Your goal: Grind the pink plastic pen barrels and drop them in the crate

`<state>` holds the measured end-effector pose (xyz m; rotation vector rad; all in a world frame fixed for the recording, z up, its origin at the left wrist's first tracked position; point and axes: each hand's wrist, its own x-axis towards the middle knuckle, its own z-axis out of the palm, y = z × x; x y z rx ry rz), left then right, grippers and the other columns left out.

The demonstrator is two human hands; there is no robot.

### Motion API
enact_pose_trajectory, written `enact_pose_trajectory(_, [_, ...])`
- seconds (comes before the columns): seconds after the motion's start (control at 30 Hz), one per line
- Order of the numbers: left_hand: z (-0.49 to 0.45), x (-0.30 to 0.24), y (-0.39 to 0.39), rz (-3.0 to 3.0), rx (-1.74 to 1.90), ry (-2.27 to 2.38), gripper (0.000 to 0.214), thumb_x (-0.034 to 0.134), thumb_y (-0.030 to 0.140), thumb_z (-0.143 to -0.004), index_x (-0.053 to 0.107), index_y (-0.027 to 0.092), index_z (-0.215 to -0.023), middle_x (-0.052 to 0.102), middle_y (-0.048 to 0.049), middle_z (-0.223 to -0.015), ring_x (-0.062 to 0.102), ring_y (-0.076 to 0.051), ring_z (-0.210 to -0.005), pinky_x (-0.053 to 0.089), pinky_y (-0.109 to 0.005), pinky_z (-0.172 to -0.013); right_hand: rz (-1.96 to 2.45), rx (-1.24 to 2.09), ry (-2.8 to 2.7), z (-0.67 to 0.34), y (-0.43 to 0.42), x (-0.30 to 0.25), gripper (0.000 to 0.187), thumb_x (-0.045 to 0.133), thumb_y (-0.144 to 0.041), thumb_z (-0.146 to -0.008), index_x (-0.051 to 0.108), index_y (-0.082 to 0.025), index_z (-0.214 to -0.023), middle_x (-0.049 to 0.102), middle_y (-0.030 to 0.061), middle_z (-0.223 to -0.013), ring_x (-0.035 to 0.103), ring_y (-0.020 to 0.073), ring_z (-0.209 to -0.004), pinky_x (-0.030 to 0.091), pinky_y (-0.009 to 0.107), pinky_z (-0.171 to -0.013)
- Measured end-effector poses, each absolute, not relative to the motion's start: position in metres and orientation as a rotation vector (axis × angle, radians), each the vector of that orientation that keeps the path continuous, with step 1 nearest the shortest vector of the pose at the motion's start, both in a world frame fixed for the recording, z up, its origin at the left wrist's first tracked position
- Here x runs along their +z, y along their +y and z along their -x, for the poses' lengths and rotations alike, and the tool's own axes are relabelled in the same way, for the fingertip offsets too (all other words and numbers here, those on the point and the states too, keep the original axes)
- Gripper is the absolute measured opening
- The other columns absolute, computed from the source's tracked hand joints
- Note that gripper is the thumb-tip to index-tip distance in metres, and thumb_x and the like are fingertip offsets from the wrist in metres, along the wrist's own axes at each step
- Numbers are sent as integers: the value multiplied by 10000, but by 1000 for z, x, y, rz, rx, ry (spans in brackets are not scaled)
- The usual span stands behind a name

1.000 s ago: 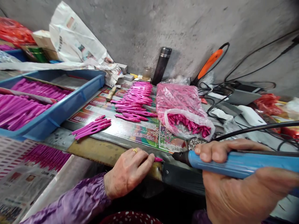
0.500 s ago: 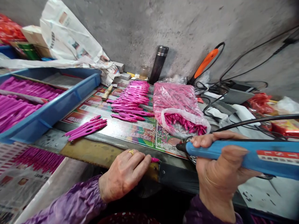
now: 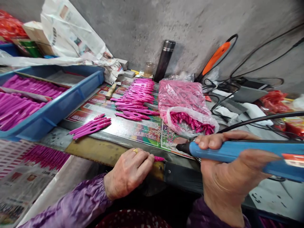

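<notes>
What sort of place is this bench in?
Probably a small piecework workshop: a blue tray and bench of magenta plastic parts, a plastic bag holding more, and a corded blue handheld tool.

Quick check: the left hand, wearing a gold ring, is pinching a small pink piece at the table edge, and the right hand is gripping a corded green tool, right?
Not quite: the corded tool in the right hand is blue, not green, as the head view shows. The left hand, wearing a gold ring, is pinching a small pink piece at the table edge.
</notes>
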<state>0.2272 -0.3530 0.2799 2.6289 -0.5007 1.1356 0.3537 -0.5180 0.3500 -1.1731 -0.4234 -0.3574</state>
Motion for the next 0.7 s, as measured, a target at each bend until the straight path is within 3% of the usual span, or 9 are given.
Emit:
enact_pose_trajectory(0.13, [-228, 276, -354, -2605, 1150, -458, 103, 498, 100, -1044, 591, 122, -1083, 709, -54, -823, 630, -163, -689, 494, -296, -616, 1167, -203, -373, -339, -516, 362, 604, 761, -819, -658, 598, -243, -746, 508, -71, -549, 475, 148, -514, 493, 345, -576])
enact_pose_trajectory(0.4, [-229, 273, -355, -2593, 1137, -460, 96, 508, 100, -1036, 590, 148, -1031, 707, -44, -846, 618, -160, -705, 493, -295, -650, 1082, -108, -387, -321, -514, 370, 501, 592, -727, -899, 614, -240, -785, 499, -72, -560, 469, 132, -520, 501, 324, -603])
enact_pose_trajectory(0.7, [-228, 271, -354, -2585, 1142, -479, 97, 510, 102, -1039, 595, 148, -1036, 717, -57, -869, 640, -163, -743, 510, -295, -672, 1035, -38, -347, -318, -508, 372, 496, 656, -729, -854, 588, -241, -804, 499, -76, -559, 452, 131, -508, 466, 318, -570])
